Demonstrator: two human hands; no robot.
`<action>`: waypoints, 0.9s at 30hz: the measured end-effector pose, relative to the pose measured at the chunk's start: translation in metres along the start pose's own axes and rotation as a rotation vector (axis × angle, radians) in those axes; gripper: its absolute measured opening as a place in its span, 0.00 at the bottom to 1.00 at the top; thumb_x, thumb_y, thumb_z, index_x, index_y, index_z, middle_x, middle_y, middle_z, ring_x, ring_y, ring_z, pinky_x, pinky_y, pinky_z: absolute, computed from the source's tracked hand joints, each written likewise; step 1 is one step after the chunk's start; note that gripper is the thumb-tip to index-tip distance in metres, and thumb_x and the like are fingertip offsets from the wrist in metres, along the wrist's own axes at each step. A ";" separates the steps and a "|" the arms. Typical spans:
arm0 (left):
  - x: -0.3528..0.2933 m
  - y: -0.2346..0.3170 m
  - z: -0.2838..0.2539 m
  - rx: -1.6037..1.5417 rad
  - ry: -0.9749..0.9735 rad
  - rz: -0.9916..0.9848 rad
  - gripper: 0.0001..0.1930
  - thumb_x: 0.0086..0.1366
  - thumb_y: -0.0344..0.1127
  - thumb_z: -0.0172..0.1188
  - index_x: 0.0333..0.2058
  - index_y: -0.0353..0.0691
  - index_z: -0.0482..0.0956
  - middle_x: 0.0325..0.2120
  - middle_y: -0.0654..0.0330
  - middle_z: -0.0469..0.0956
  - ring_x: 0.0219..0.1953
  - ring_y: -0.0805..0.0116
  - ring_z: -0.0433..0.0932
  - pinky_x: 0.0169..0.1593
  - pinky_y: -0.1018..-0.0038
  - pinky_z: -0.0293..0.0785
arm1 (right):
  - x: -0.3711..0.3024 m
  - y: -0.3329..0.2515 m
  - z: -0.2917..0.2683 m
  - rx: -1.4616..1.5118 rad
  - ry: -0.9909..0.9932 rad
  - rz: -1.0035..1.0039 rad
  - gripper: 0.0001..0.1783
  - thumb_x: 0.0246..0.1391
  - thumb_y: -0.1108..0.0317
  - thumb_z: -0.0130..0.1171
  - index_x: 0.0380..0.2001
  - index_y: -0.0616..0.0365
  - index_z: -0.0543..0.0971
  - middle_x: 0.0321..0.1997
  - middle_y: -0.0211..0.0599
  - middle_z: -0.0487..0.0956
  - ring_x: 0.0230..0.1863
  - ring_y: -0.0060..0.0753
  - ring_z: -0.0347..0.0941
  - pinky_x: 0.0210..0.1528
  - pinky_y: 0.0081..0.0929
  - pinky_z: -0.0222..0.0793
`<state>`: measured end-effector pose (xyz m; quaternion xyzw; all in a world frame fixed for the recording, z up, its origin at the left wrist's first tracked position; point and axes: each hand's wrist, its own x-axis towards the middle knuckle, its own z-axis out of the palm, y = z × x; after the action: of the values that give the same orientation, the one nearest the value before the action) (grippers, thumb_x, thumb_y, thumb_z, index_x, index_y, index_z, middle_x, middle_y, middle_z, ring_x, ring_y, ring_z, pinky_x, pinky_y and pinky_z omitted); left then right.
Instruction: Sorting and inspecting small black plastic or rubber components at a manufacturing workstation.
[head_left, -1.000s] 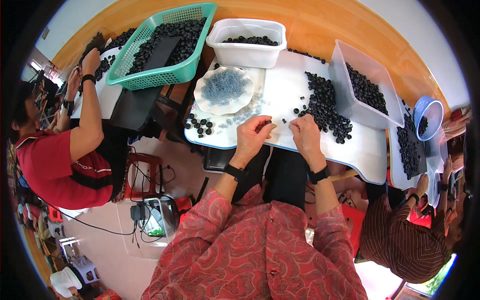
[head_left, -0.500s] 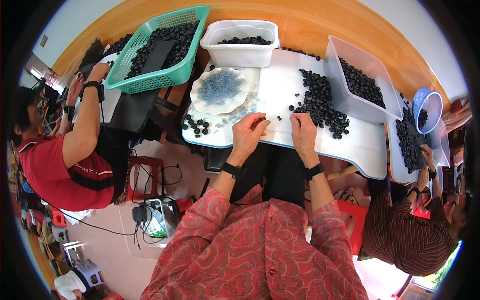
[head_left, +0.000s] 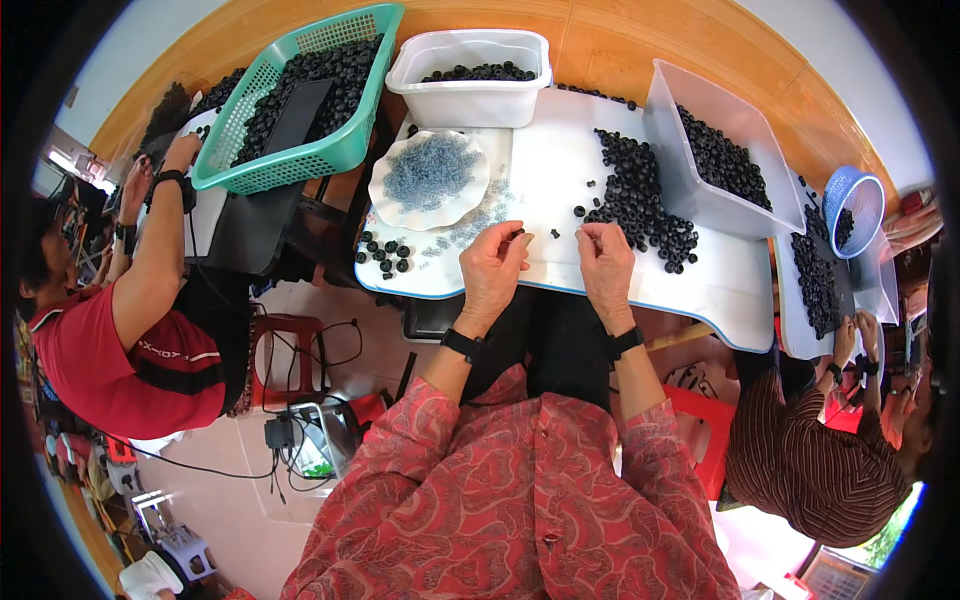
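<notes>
Over the table's near edge, my left hand point(head_left: 493, 268) pinches a small black round part between thumb and forefinger. My right hand point(head_left: 606, 264) is a short way to the right, its thumb and fingertips pressed together; whatever they hold is too small to make out. Between the two hands a tiny black piece point(head_left: 555, 233) lies on the white table point(head_left: 545, 180). Beyond my right hand spreads a pile of black ring-like parts point(head_left: 630, 185). Several similar parts point(head_left: 385, 254) sit left of my left hand, in front of a scalloped white plate point(head_left: 380, 190) of tiny clear bluish pieces point(head_left: 430, 170).
A white tub point(head_left: 470, 105) and a translucent bin point(head_left: 690, 205), both with black parts, stand at the back. A green basket point(head_left: 350, 150) full of them is at left. A person in red point(head_left: 140, 360) works on the left, another in stripes point(head_left: 810, 455) on the right.
My hands stay nearly in place, still pinching. The view has shifted slightly. The right-hand person's hands have moved closer together at their table edge.
</notes>
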<state>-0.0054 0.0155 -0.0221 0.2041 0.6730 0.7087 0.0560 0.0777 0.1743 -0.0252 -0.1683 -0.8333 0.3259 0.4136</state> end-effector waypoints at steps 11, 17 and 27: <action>0.000 0.001 0.009 0.340 0.040 0.292 0.08 0.60 0.26 0.67 0.39 0.37 0.80 0.29 0.52 0.77 0.28 0.53 0.79 0.31 0.65 0.75 | 0.003 -0.002 -0.002 0.026 -0.019 0.045 0.05 0.53 0.77 0.66 0.34 0.63 0.80 0.31 0.36 0.77 0.25 0.25 0.73 0.28 0.22 0.70; 0.007 0.009 0.016 0.473 -0.019 0.327 0.08 0.60 0.27 0.66 0.39 0.39 0.80 0.32 0.52 0.78 0.31 0.47 0.80 0.34 0.59 0.76 | 0.000 -0.007 -0.003 0.018 -0.015 0.045 0.05 0.52 0.79 0.65 0.33 0.61 0.79 0.31 0.39 0.77 0.25 0.33 0.75 0.27 0.27 0.71; 0.021 0.006 0.024 0.596 -0.016 0.346 0.10 0.61 0.26 0.66 0.42 0.36 0.83 0.36 0.51 0.78 0.31 0.51 0.80 0.34 0.63 0.76 | 0.002 -0.007 0.000 0.036 0.009 0.055 0.06 0.52 0.79 0.64 0.33 0.60 0.79 0.30 0.38 0.77 0.25 0.34 0.75 0.27 0.28 0.71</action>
<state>-0.0146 0.0446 -0.0112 0.3283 0.8053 0.4785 -0.1218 0.0762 0.1704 -0.0187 -0.1849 -0.8206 0.3512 0.4111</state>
